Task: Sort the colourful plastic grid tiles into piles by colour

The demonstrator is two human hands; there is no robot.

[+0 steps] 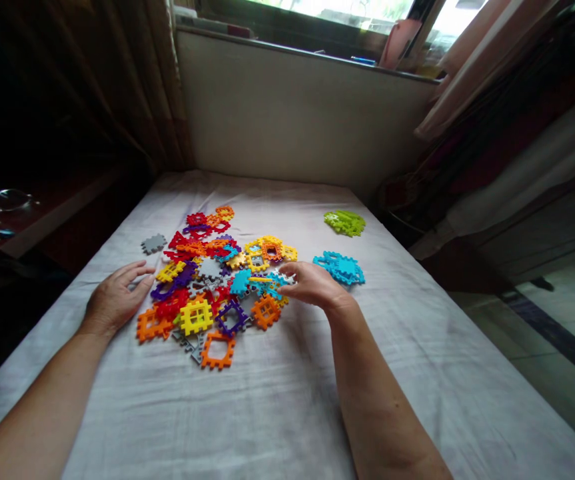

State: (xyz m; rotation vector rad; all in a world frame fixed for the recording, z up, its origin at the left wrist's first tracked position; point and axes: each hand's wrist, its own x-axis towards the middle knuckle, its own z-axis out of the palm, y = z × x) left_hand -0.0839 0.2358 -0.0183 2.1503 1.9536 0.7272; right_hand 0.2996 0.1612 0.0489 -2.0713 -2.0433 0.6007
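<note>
A mixed heap of interlocking plastic building tiles, with notched edges, lies on the cloth in red, orange, yellow, purple, grey and blue. At its left side my left hand [114,300] rests with fingers loosely spread, holding nothing, close to a yellow tile [170,271] and a purple tile [164,290]. My right hand [314,283] reaches in from the right, thumb and forefinger apart at the edge of a blue tile [273,285]. Whether the fingertips touch that tile is hard to make out. In front lie an orange square frame [218,363] and a yellow tile with a window grid [196,317].
A pile of green tiles [344,223] lies at the far right, with a pile of blue tiles [340,268] nearer. A lone grey tile [154,244] sits at the left. The sheet-covered surface [277,407] ends at a wall [297,113] below a window.
</note>
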